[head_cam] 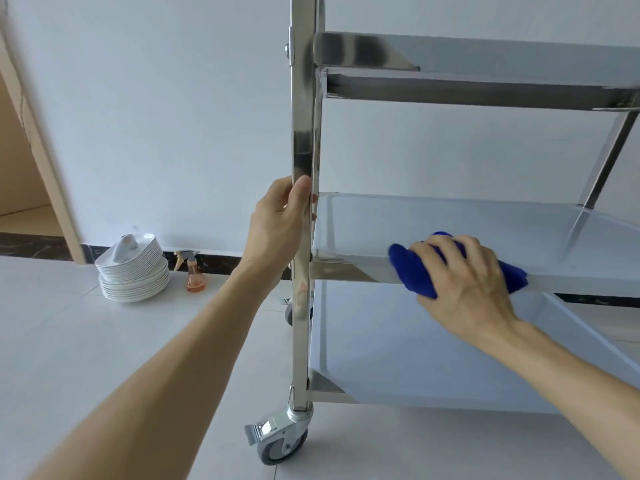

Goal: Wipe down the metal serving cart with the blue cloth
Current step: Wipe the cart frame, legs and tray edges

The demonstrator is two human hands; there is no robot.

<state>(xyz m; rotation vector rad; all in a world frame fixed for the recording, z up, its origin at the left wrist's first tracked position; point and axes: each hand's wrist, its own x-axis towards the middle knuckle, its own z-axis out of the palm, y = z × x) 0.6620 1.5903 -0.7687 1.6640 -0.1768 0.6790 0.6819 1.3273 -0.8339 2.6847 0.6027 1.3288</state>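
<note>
Bunched blue cloth (412, 268) drapes over the shiny metal cart's (302, 140) middle-shelf rim.

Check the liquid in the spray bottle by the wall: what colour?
Orange-pink, in the spray bottle beside the stacked plates; head view.

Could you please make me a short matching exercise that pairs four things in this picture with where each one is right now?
Things:
1. crumpled blue cloth
2. stack of white plates
3. left hand
4. clear spray bottle of orange liquid

Places:
A. gripping the shiny upright metal post of the cart
B. on the floor by the wall, nearest the doorway
C. under the right hand, on the front edge of the middle metal shelf
D. on the floor, between the plates and the cart

Pairs: 1-C, 2-B, 3-A, 4-D
</note>
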